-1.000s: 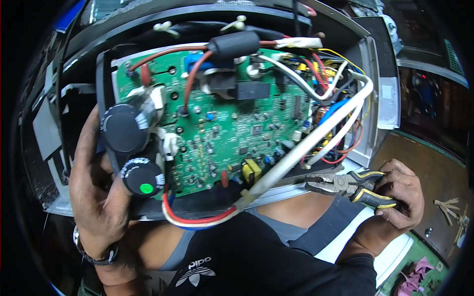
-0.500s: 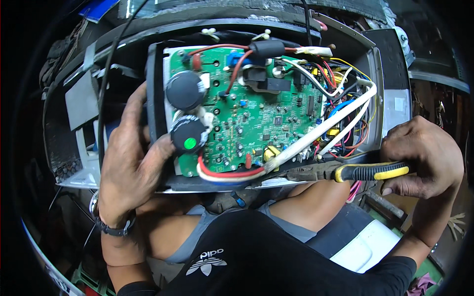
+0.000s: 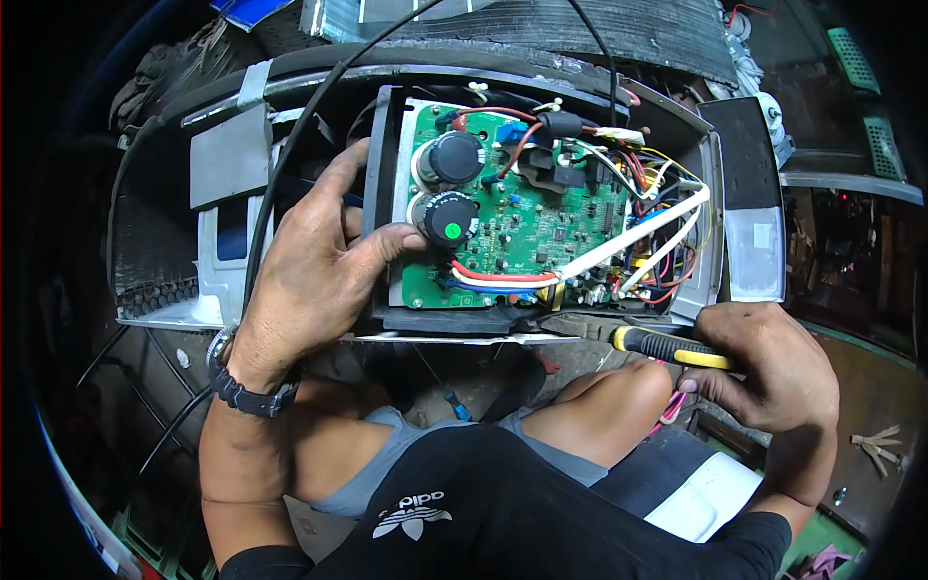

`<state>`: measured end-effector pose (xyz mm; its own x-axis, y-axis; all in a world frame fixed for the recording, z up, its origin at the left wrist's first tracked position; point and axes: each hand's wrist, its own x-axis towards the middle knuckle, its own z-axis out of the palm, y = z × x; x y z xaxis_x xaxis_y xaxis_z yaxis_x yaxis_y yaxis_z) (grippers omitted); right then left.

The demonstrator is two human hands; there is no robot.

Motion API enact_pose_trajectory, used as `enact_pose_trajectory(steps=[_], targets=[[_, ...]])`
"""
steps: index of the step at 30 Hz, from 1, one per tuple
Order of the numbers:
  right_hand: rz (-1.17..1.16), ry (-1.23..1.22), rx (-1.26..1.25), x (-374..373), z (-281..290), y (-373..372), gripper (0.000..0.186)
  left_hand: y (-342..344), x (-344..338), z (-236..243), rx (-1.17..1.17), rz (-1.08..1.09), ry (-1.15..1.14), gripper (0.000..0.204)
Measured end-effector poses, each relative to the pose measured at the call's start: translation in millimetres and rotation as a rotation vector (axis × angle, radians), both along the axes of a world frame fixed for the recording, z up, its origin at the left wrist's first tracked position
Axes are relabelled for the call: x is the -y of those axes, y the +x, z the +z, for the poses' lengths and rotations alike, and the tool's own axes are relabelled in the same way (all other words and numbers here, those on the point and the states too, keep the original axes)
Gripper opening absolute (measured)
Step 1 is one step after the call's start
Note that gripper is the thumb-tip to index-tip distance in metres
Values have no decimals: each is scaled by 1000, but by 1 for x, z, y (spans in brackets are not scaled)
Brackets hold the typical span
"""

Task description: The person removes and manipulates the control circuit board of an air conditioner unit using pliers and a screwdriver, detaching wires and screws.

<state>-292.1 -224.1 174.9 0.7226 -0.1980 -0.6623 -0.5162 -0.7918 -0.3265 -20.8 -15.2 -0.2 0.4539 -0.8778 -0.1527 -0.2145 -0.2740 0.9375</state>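
Note:
A green circuit board (image 3: 541,227) with two black round capacitors (image 3: 452,186) sits in a black tray inside a grey metal housing (image 3: 710,208). Red, white, yellow and blue wires (image 3: 648,208) crowd its right side. My left hand (image 3: 314,266) grips the tray's left edge, thumb resting beside the lower capacitor. My right hand (image 3: 768,362) holds pliers (image 3: 638,340) with yellow-and-black handles; the jaws reach left to the tray's lower edge under a white cable (image 3: 628,246).
A black cable (image 3: 290,145) runs diagonally over the housing's left part. My knees (image 3: 619,396) are below the unit. A white flat piece (image 3: 701,493) lies at lower right. Finned metal (image 3: 541,24) lies behind the housing.
The view has drifted, so the board sits further right in the picture. My left hand slid along the tray's left edge. The pliers moved in closer to the tray's lower edge.

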Motion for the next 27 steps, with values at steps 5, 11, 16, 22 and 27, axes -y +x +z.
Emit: enact_pose_trajectory(steps=[5, 11, 16, 22, 27], targets=[[13, -77, 94, -18, -4, -15, 34, 0, 2, 2, -32, 4, 6, 74], [-21, -207, 138, -36, -6, -23, 33, 2, 0, -10, -86, 31, -22, 75], [-26, -233, 142, -45, -7, -28, 31, 2, 2, -3, -93, 31, 1, 75], [-48, -227, 141, -47, -11, -33, 33, -3, 0, -9, -144, 111, -54, 74], [-114, -241, 165, -44, -8, -33, 36, 0, 1, -8, -42, 51, -31, 75]])
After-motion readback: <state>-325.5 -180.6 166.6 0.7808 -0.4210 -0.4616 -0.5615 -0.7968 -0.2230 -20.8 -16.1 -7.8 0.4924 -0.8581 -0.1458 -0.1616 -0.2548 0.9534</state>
